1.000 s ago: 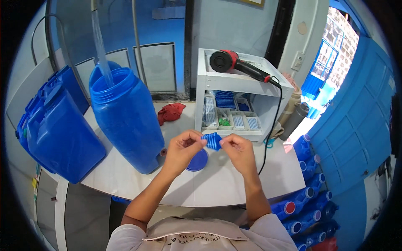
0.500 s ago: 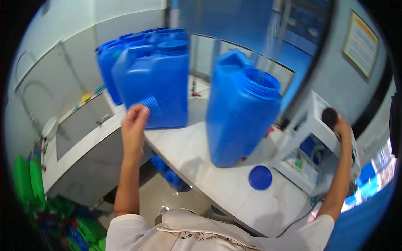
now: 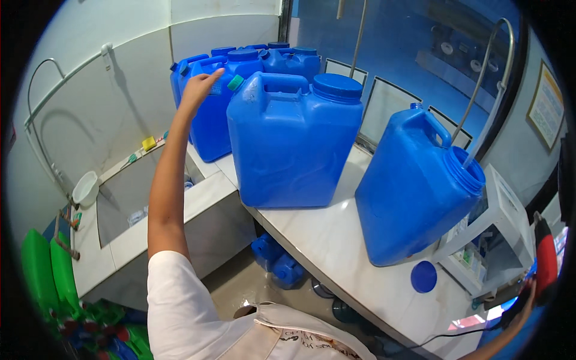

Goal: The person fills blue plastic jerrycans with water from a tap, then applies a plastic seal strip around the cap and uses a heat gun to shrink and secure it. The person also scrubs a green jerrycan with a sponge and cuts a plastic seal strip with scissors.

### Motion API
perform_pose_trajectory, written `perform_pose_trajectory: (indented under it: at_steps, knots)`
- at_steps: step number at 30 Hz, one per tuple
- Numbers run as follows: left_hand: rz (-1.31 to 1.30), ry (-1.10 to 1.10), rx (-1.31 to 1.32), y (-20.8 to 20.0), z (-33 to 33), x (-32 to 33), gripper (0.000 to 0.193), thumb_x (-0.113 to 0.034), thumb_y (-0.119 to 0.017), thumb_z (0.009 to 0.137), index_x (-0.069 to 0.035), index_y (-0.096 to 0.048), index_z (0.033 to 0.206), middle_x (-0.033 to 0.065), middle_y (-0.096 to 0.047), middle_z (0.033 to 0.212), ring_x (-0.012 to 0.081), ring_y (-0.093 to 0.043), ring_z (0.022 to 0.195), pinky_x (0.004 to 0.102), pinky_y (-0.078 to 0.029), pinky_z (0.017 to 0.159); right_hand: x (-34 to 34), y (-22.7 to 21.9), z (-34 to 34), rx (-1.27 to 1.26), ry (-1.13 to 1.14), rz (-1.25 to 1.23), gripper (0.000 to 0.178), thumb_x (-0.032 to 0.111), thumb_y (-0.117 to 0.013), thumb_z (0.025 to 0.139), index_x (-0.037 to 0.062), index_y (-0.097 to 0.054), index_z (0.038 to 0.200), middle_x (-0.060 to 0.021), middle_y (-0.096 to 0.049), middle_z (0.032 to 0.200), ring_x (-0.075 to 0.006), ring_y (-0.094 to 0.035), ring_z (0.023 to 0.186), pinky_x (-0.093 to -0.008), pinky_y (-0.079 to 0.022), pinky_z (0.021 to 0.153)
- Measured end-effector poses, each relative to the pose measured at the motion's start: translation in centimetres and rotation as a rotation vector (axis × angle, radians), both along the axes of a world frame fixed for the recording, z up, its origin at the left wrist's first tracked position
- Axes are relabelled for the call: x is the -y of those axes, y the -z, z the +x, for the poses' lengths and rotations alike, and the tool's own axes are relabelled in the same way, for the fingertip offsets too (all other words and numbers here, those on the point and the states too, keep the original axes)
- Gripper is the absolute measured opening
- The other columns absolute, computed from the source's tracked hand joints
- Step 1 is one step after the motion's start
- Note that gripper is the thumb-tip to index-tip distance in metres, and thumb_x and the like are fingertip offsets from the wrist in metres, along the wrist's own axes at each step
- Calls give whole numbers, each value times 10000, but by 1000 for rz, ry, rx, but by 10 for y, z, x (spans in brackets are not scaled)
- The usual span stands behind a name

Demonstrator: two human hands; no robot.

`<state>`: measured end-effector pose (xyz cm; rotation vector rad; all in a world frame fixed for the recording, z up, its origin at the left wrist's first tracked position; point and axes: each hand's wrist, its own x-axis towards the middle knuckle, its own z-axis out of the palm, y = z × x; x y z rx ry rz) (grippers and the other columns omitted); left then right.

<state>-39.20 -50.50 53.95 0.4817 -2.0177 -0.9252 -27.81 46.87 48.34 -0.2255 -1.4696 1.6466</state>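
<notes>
My left hand (image 3: 203, 90) is raised at the left of the nearest capped blue jerrycan (image 3: 294, 150), its thumb stretched toward the small green cap (image 3: 236, 83). Its fingers are curled and partly hidden. A light-blue ribbed patch shows beside them, too small to name. At the far right edge my right hand (image 3: 527, 300) grips a red-and-black heat gun (image 3: 545, 258), partly in shadow. An uncapped blue jerrycan (image 3: 414, 192) stands tilted in view, with a water pipe (image 3: 480, 135) reaching down into its mouth. A round blue lid (image 3: 423, 276) lies beside it.
More blue jerrycans (image 3: 210, 126) crowd the back left, by a tiled basin (image 3: 108, 240). A white shelf unit (image 3: 504, 210) is at the right, and a black cord (image 3: 444, 338) crosses the counter (image 3: 348, 258). Green containers (image 3: 39, 270) stand low at left.
My view has turned, so the containers appear shifted. My left hand has gone up beside the near jerrycan's green cap. My right hand, with the heat gun, has dropped lower, toward the right edge.
</notes>
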Motion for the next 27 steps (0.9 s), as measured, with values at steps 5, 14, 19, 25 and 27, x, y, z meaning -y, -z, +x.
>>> perform_pose_trajectory:
  at_steps: [5, 14, 19, 25, 27]
  knots:
    - [-342, -64, 353, -20, -24, -28, 733, -678, -476, 757, 28, -673, 753, 234, -638, 774, 303, -640, 792, 398, -478, 666, 170, 33, 133, 178, 91, 15, 434, 279, -665, 791, 29, -579, 1136, -113, -585, 1112, -228, -509, 1067, -339, -364, 955]
    - [-573, 660, 132, -11, -20, 14, 671, -592, -508, 809, 26, -568, 1064, 180, -584, 1032, 255, -561, 965, 363, -441, 795, 344, 67, 171, 86, -291, -111, 398, 206, -631, 756, -11, -537, 1076, -119, -568, 982, -219, -543, 874, -315, -437, 802]
    - [-384, 462, 18, -18, -33, 32, 773, -700, -497, 753, 39, -617, 941, 198, -608, 924, 247, -589, 872, 336, -450, 733, 400, 62, 145, 77, -598, -138, 452, 183, -642, 701, -18, -479, 1072, -124, -543, 893, -202, -554, 724, -293, -482, 683]
    - [-372, 300, 288, -14, -42, 2, 720, -678, -558, 713, 24, -604, 563, 136, -550, 511, 251, -591, 547, 392, -450, 538, 427, 66, 125, 82, -683, -247, 528, 98, -603, 608, -26, -398, 1078, -163, -512, 807, -238, -570, 604, -282, -508, 543]
    - [-392, 469, 358, -19, -40, 8, 656, -614, -640, 689, 25, -642, 841, 179, -622, 730, 279, -620, 734, 391, -478, 659, 440, 63, 117, 81, -729, -222, 517, 103, -608, 608, -38, -403, 1061, -164, -512, 787, -241, -570, 586, -289, -511, 533]
